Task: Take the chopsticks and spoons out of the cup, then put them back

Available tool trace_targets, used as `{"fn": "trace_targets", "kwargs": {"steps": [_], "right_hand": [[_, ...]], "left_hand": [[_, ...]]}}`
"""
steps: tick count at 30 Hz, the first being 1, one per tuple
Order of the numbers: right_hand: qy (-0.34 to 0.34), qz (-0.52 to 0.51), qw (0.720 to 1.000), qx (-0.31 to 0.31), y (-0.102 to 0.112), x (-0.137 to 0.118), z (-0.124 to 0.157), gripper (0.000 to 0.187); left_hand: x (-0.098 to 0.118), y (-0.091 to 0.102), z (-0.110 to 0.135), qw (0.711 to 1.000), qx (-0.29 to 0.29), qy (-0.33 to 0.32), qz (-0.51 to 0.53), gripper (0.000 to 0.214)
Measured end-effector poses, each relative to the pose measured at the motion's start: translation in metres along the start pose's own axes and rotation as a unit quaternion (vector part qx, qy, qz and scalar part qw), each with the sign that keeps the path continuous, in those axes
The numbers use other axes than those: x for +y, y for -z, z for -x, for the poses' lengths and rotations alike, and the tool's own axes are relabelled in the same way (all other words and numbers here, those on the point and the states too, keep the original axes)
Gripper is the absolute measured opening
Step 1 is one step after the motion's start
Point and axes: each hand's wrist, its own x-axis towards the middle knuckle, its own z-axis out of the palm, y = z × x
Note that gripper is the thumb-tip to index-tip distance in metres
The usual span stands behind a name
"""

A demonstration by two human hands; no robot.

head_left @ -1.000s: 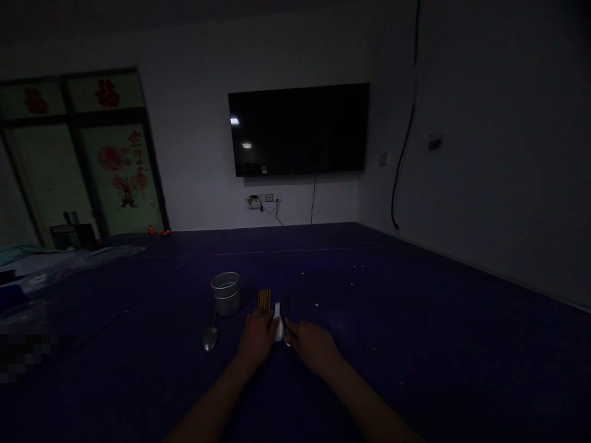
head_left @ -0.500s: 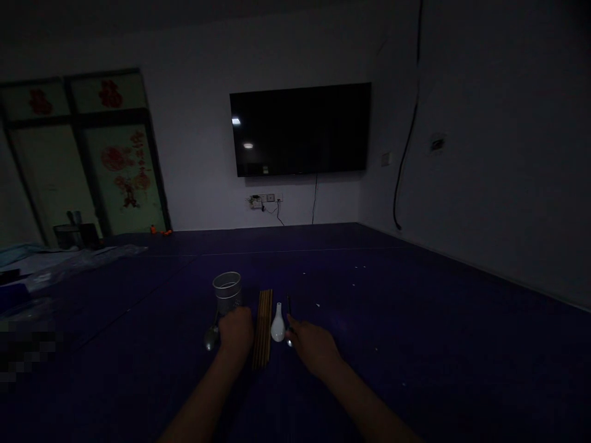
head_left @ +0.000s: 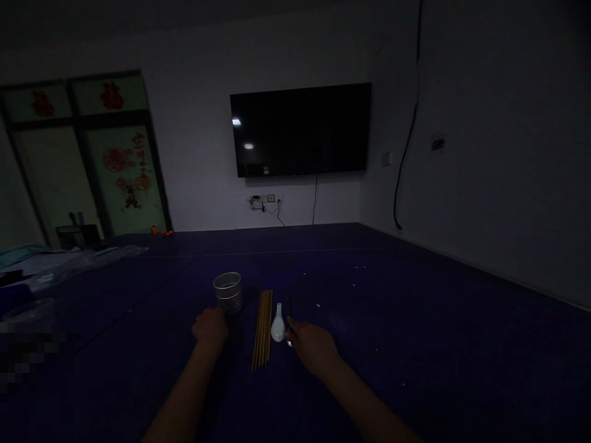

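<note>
The room is dark. My left hand (head_left: pixel 210 326) rests knuckles up on the blue mat (head_left: pixel 415 344), just in front of a metal cup (head_left: pixel 227 292), with its fingers curled down. What lies under it is hidden. A bundle of wooden chopsticks (head_left: pixel 263 329) lies to its right, and beside that a white ceramic spoon (head_left: pixel 277 323). My right hand (head_left: pixel 314 346) sits right of the white spoon. Its fingertips are closed on the near end of a thin dark utensil (head_left: pixel 289 306).
A black TV (head_left: pixel 300 129) hangs on the far wall above a socket with cables (head_left: pixel 265 200). Plastic sheeting and dark containers (head_left: pixel 69 246) lie at the left by glass doors (head_left: pixel 92 160) with red decorations. A white wall (head_left: pixel 484 184) runs along the right.
My left hand has slid left from the chopsticks, past the cup's front, to where a metal spoon lay; that spoon is no longer visible. The right hand has stayed put.
</note>
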Motion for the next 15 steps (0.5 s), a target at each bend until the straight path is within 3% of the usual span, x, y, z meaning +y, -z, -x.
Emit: {"fn": "trace_targets", "kwargs": {"steps": [10,15], "right_hand": [[-0.003,0.008,1.0,-0.006,0.002,-0.001,0.001,0.041],[0.003,0.015,1.0,-0.005,0.002,-0.002,0.0,0.042]], "left_hand": [[-0.004,-0.007,-0.007,0.999,0.007,0.011,0.037,0.029],[-0.009,0.004,-0.011,0.991,0.078,0.065,0.092,0.036]]}}
